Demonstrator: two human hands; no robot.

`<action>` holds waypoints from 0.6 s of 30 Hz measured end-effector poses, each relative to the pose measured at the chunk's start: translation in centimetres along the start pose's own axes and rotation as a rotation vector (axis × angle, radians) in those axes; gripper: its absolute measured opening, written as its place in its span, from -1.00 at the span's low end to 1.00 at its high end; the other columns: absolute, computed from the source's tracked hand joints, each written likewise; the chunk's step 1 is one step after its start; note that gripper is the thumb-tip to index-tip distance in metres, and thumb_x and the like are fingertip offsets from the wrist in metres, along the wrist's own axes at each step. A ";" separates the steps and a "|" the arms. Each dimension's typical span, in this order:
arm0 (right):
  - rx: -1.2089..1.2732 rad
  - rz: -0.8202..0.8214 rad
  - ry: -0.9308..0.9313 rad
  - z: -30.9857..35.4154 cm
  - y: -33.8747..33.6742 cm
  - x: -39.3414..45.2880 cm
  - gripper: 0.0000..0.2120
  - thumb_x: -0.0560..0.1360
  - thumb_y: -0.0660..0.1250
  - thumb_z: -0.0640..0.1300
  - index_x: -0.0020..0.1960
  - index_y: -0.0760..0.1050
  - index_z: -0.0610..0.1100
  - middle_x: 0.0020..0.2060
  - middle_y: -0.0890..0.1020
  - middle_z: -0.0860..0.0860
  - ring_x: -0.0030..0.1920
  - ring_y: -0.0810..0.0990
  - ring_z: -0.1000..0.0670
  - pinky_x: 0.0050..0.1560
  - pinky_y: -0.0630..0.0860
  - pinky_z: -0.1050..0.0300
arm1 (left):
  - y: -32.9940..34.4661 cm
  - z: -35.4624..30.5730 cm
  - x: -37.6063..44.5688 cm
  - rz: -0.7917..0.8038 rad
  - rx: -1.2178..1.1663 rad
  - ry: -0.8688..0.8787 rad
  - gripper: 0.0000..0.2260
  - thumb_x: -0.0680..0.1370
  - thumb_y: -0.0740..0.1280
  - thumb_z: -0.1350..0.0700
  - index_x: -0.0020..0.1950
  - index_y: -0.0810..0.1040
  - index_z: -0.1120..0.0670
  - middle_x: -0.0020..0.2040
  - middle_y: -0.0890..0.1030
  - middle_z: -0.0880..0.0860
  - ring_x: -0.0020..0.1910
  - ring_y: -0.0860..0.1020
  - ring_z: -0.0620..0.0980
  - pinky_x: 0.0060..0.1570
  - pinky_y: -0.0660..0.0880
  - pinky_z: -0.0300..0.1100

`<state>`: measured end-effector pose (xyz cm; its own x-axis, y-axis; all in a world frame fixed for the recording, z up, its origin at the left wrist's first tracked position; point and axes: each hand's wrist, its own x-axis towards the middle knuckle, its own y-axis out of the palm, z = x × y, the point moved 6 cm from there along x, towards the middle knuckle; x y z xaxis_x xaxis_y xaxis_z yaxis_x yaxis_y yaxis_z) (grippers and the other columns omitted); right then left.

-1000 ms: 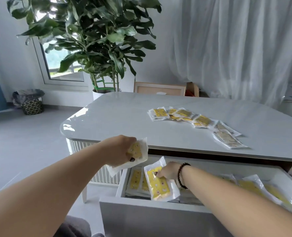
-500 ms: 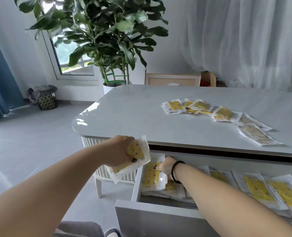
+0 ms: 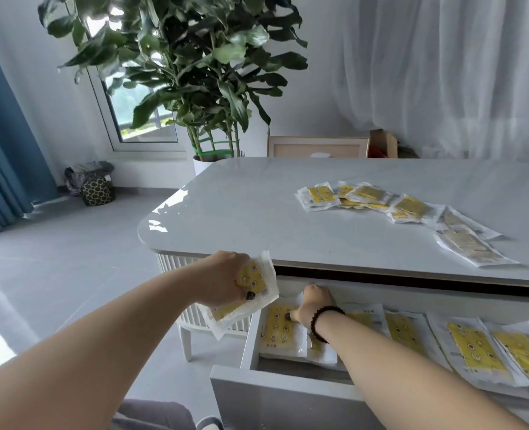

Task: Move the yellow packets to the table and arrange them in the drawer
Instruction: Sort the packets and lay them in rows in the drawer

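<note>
1. On the grey table point(image 3: 257, 212), a loose row of yellow packets point(image 3: 381, 201) lies well apart from both hands.
2. Below it, the open drawer point(image 3: 288, 380) holds more packets point(image 3: 474, 352) side by side.
3. The left hand point(image 3: 226, 279) grips a small stack of packets point(image 3: 253, 283) just outside the drawer's left end.
4. The right hand point(image 3: 314, 305), fingers curled, presses one packet point(image 3: 280, 332) flat in the drawer's left end; half a second ago that packet stood tilted up.

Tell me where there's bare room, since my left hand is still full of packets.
On the table, the near-left stretch between its rounded corner and the scattered packets is bare. The drawer is crowded: packets in rows, the right hand on the leftmost stack.
</note>
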<state>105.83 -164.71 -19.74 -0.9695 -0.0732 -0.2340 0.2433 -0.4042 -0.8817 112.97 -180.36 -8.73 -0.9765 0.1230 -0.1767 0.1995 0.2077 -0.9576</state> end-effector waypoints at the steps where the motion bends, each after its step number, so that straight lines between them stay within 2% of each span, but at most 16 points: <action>1: 0.002 -0.008 -0.005 0.1 0.1 0.0 -0.59 0.46 0.43 -0.07 0.22 0.41 -0.20 -0.13 0.50 -0.01 -0.11 0.55 0.00 -0.16 0.51 0.21 | 0.0 0.0 0.0 -0.005 -0.009 -0.003 -0.87 0.53 0.31 0.06 -0.05 0.36 -0.01 -0.15 0.46 -0.07 -0.23 0.47 -0.11 -0.33 0.39 -0.31; 3: -0.017 -0.010 -0.016 0.4 0.0 -0.1 -0.51 0.47 0.41 -0.07 0.31 0.34 -0.19 0.00 0.54 -0.05 -0.05 0.58 -0.03 -0.16 0.51 0.17 | 0.0 -0.1 0.0 -0.019 -0.032 -0.012 -0.87 0.55 0.30 0.05 -0.03 0.35 0.00 -0.12 0.48 -0.05 -0.19 0.48 -0.09 -0.32 0.41 -0.31; 4: -0.056 -0.007 -0.027 0.6 -0.3 -0.5 -0.54 0.48 0.39 -0.06 0.30 0.34 -0.18 0.03 0.55 -0.06 -0.03 0.59 -0.05 -0.17 0.51 0.15 | 0.0 -0.2 0.0 -0.027 -0.062 -0.021 -0.88 0.56 0.29 0.06 -0.04 0.35 0.00 -0.12 0.48 -0.04 -0.19 0.48 -0.09 -0.31 0.42 -0.31; 7: -0.198 -0.009 -0.110 0.9 -1.3 -1.6 -0.76 0.52 0.28 -0.10 0.14 0.41 -0.16 0.01 0.57 -0.05 0.00 0.57 -0.07 -0.14 0.48 0.12 | -0.2 -0.6 0.1 -0.038 -0.241 -0.044 -0.89 0.58 0.24 0.16 -0.10 0.35 0.00 -0.11 0.49 0.00 -0.17 0.50 -0.06 -0.25 0.49 -0.24; 9: -0.251 0.010 -0.194 0.7 -2.2 -2.6 -0.95 0.52 0.19 -0.21 -0.04 0.41 -0.15 -0.15 0.53 -0.03 -0.13 0.53 -0.05 -0.19 0.45 0.13 | -0.1 -1.1 0.1 -0.012 -0.410 -0.053 -0.92 0.56 0.20 0.25 -0.05 0.42 0.09 -0.04 0.56 0.11 -0.09 0.57 0.06 -0.09 0.60 -0.10; 11: -0.228 0.031 -0.248 -0.1 -3.5 -3.9 -0.84 0.50 0.15 -0.24 -0.25 0.37 -0.15 -0.36 0.44 -0.02 -0.34 0.43 -0.02 -0.32 0.41 0.17 | 0.1 -2.0 0.0 0.031 -0.569 -0.030 -0.82 0.52 0.17 0.32 0.08 0.47 0.21 0.04 0.60 0.25 0.02 0.61 0.20 0.05 0.59 0.10; 13: -0.170 0.037 -0.269 -1.4 -5.3 -5.0 -0.75 0.50 0.13 -0.20 -0.36 0.33 -0.16 -0.43 0.43 -0.05 -0.43 0.38 -0.04 -0.36 0.38 0.19 | 0.5 -3.0 0.1 0.070 -0.671 -0.016 -0.75 0.51 0.16 0.33 0.15 0.47 0.28 0.10 0.60 0.29 0.07 0.60 0.24 0.11 0.55 0.17; 16: -0.098 0.012 -0.270 -4.1 -8.9 -6.7 -0.77 0.53 0.17 -0.13 -0.25 0.45 -0.17 -0.27 0.59 -0.08 -0.30 0.55 -0.09 -0.29 0.49 0.14 | 1.6 -4.9 0.5 0.095 -0.738 -0.010 -0.79 0.54 0.19 0.36 0.15 0.48 0.30 0.12 0.62 0.24 0.10 0.61 0.19 0.15 0.54 0.14; 18: 0.052 0.053 -0.243 -5.9 -10.6 -7.6 -0.79 0.55 0.23 -0.06 -0.13 0.52 -0.18 -0.18 0.66 -0.08 -0.23 0.64 -0.07 -0.25 0.55 0.12 | 2.4 -6.5 1.0 0.101 -0.785 -0.019 -0.80 0.54 0.24 0.34 0.15 0.49 0.29 0.14 0.61 0.24 0.11 0.61 0.19 0.17 0.53 0.14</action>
<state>110.77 -154.48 -11.01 -0.9355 -0.3105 -0.1687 0.2986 -0.4394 -0.8472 113.00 -173.45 -9.70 -0.9506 0.1626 -0.2646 0.2790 0.8211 -0.4979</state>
